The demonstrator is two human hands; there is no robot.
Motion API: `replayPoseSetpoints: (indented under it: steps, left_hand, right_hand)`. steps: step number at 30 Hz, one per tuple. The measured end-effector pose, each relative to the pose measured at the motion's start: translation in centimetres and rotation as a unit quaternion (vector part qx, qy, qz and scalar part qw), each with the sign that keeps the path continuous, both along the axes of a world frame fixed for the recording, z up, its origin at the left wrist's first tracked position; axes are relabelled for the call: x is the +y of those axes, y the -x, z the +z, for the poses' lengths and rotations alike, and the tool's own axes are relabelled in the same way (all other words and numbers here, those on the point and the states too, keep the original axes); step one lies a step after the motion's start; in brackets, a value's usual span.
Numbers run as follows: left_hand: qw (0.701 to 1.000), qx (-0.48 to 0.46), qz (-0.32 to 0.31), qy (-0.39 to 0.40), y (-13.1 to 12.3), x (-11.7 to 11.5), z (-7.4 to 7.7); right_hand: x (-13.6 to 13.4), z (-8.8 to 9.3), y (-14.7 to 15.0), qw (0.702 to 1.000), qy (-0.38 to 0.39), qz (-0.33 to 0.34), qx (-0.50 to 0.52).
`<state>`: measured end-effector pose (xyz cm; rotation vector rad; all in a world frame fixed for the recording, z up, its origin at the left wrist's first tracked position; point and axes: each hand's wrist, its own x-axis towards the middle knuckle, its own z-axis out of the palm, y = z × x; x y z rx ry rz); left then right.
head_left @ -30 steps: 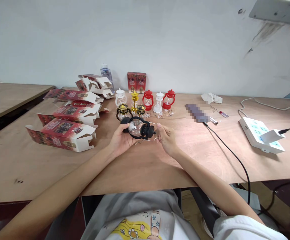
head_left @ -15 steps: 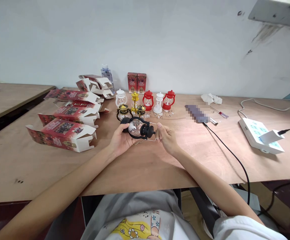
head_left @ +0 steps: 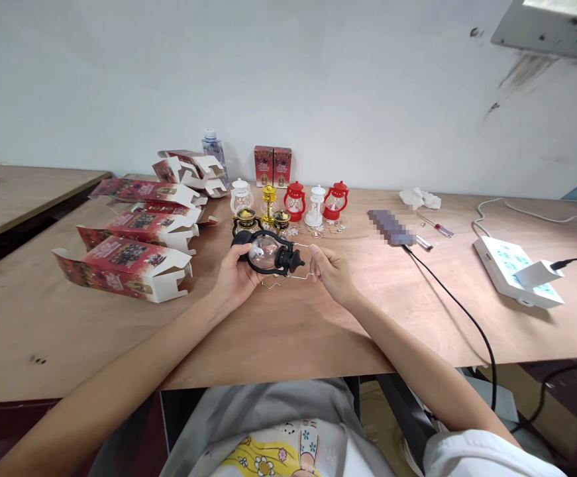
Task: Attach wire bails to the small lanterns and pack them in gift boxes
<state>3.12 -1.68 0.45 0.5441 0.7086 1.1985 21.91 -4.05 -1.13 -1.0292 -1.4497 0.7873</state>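
A small black lantern (head_left: pixel 264 254) with a clear globe lies sideways above the table, its pointed top turned right. My left hand (head_left: pixel 234 281) is closed around its base end. Between the fingertips of my right hand (head_left: pixel 332 273) is the end of a thin wire handle (head_left: pixel 301 277), which reaches left along the lantern's top. Whether the wire is hooked into the lantern I cannot tell. Just behind stand two black-and-gold lanterns, one of them this nearer lantern (head_left: pixel 246 218), partly hidden by the black one.
White, gold and red lanterns, such as this red lantern (head_left: pixel 335 201), stand behind, with wire handles (head_left: pixel 325 230) before them. Opened red boxes (head_left: pixel 119 265) lie left. Two upright boxes (head_left: pixel 273 165) and a bottle (head_left: pixel 213 156) stand at the wall. A screwdriver (head_left: pixel 440 228) and power strip (head_left: pixel 514 271) lie right.
The black lantern and my left hand have shifted slightly left, widening the gap between the lantern's top and my right hand. The right hand still pinches the wire handle.
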Motion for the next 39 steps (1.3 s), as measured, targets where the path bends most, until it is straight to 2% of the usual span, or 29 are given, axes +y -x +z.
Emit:
replayPoseSetpoints:
  steps: [3, 6, 9, 10, 12, 14, 15, 16, 17, 19, 21, 23, 26, 31, 36, 39]
  left_hand:
    - [1.000, 0.000, 0.013, -0.007, -0.1, 0.2, -0.1]
    - [1.000, 0.003, 0.026, -0.015, -0.2, 0.5, -0.3]
    - [0.999, 0.001, 0.045, -0.018, -0.1, 0.8, -0.4]
    - [0.999, -0.002, 0.051, -0.015, -0.1, 1.0, -0.4]
    - [0.999, -0.009, 0.053, -0.005, 0.1, 1.2, -0.5]
    - [0.999, -0.017, 0.038, 0.005, 0.3, 1.3, -0.5]
    - [0.999, -0.020, 0.027, 0.006, 0.3, 1.2, -0.5]
    - [1.000, -0.022, 0.014, 0.006, 0.2, 1.1, -0.5]
    - [1.000, -0.023, 0.002, 0.004, 0.1, 0.9, -0.4]
    - [1.000, -0.023, -0.018, -0.004, -0.2, 0.4, -0.3]
    - [0.999, -0.018, -0.040, -0.014, -0.6, -0.1, -0.4]
    - [0.998, -0.008, -0.062, -0.024, -1.0, -0.6, -0.6]
    - [0.994, 0.012, -0.099, -0.044, -1.3, -0.9, -1.0]
    - [0.961, 0.146, -0.178, -0.156, -1.0, -0.7, -2.1]
    - [0.931, 0.258, -0.127, -0.226, -0.8, -0.6, -2.8]
    - [0.897, 0.325, -0.101, -0.283, -0.5, -0.9, -1.7]
  right_hand:
    - [0.2, -0.4, -0.3, 0.997, -0.031, -0.036, -0.058]
    - [0.2, -0.9, -0.8, 0.974, -0.129, -0.092, -0.161]
    - [-0.4, -1.0, -0.9, 0.948, -0.212, -0.075, -0.226]
    - [-0.8, -1.0, -0.8, 0.935, -0.247, -0.048, -0.249]
    - [-1.6, -0.8, -0.3, 0.881, -0.353, 0.000, -0.314]
    - [-2.1, -0.8, 0.2, 0.825, -0.447, 0.003, -0.347]
    - [-2.2, -0.8, 0.4, 0.818, -0.466, -0.016, -0.338]
    - [-2.2, -0.9, 0.6, 0.831, -0.459, -0.044, -0.311]
    - [-2.1, -1.0, 0.7, 0.857, -0.429, -0.068, -0.277]
    - [-1.8, -1.3, 0.8, 0.920, -0.325, -0.079, -0.205]
    - [-1.4, -1.5, 0.9, 0.972, -0.190, -0.036, -0.136]
    - [-1.2, -1.5, 1.1, 0.995, -0.078, 0.011, -0.065]
    - [-0.7, -1.3, 1.3, 0.999, -0.018, 0.002, 0.029]
    - [0.4, -0.6, 0.2, 0.983, -0.033, -0.090, 0.159]
    - [1.1, 0.0, -1.5, 0.962, -0.063, -0.203, 0.171]
    - [1.4, 0.1, -2.3, 0.960, -0.067, -0.247, 0.115]
